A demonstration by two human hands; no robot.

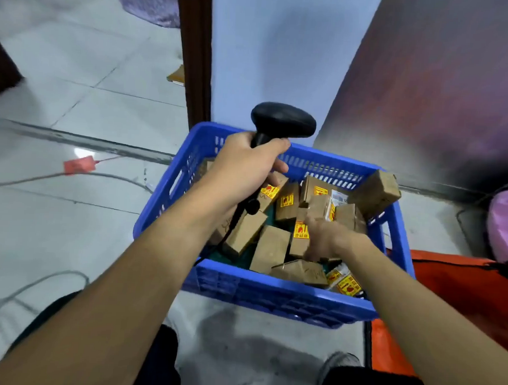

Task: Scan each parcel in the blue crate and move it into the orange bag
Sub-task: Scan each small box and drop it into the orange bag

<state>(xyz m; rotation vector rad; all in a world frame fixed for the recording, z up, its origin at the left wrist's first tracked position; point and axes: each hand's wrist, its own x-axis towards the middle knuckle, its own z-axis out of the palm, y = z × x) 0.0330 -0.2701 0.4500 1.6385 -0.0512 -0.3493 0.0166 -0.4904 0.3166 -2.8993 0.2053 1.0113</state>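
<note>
A blue crate [271,296] stands on the floor before me, holding several small brown cardboard parcels [270,247] with yellow and red stickers. My left hand [245,168] grips the handle of a black barcode scanner [283,121], held upright over the crate's left side. My right hand [322,238] reaches down into the crate among the parcels; it is blurred and its fingers are hidden, so any hold on a parcel is unclear. The orange bag [453,294] lies on the floor just right of the crate.
One parcel [376,193] leans on the crate's far right rim. Grey cables [56,176] and a red tag [79,164] lie on the tiled floor to the left. A dark door frame [195,56] and walls stand behind the crate. A pink bag [507,223] sits far right.
</note>
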